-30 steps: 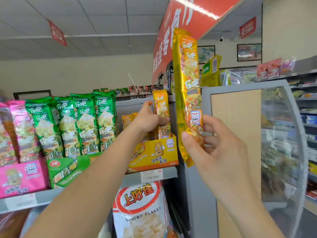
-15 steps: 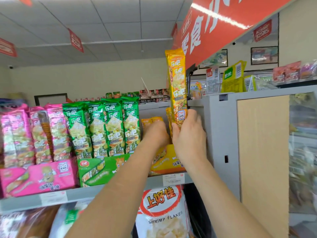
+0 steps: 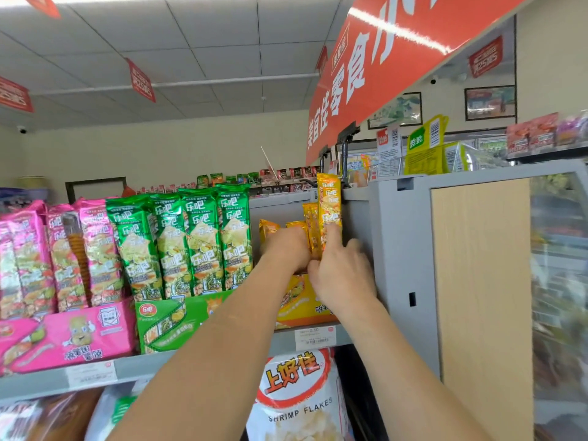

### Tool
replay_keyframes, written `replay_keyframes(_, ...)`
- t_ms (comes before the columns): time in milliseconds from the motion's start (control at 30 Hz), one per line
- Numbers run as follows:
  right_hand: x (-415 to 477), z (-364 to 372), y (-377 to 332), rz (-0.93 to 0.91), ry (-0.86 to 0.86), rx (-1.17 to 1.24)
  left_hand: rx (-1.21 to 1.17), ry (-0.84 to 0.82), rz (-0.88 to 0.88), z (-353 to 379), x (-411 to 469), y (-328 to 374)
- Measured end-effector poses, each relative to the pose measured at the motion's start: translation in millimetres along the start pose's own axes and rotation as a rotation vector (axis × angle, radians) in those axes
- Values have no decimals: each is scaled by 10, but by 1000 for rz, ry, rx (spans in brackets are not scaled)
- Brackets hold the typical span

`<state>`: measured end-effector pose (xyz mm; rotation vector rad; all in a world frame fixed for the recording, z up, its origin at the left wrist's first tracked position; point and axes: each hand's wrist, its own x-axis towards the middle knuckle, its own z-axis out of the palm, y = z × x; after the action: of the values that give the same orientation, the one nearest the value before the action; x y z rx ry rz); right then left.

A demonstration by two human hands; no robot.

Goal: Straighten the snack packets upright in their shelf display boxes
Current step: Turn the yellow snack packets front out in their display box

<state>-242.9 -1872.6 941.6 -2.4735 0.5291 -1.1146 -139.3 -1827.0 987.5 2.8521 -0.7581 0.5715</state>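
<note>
A tall yellow snack packet (image 3: pixel 329 202) stands upright at the right end of the yellow display box (image 3: pixel 302 305) on the shelf. My right hand (image 3: pixel 342 272) grips its lower part, one finger stretched up its front. My left hand (image 3: pixel 288 248) reaches into the same box and holds the shorter yellow packets (image 3: pixel 310 224) beside it; its fingers are hidden behind them. Green packets (image 3: pixel 191 243) stand upright in a green box (image 3: pixel 171 319). Pink packets (image 3: pixel 60 256) fill a pink box (image 3: pixel 70 335) at the left.
A grey shelf end panel (image 3: pixel 401 265) with a wood-coloured face stands right beside the yellow box. A red banner (image 3: pixel 381 65) hangs overhead. A shrimp flakes bag (image 3: pixel 296 396) sits below the shelf edge (image 3: pixel 95 374). More goods lie on top of the right unit.
My right hand has lowered the tall yellow packet from high in the air down into the yellow box. My left hand stays on the packets in the box. The view has moved closer.
</note>
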Motion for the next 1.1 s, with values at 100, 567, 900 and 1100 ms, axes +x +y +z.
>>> replay_keyframes(100,-7,4,18,-29,9,61,-6,-60,-49,17,-12,2)
replay_keyframes(567,7,42,72,-189,142,188,-719,951,260,-629,-724,117)
replay_keyframes(900,239,29,-113,-153,39,56,-982,834,198,-568,-1272,-243)
replay_keyframes(1100,395,115,-275,-105,-85,7,-1121,640,122,-336,-1276,-390)
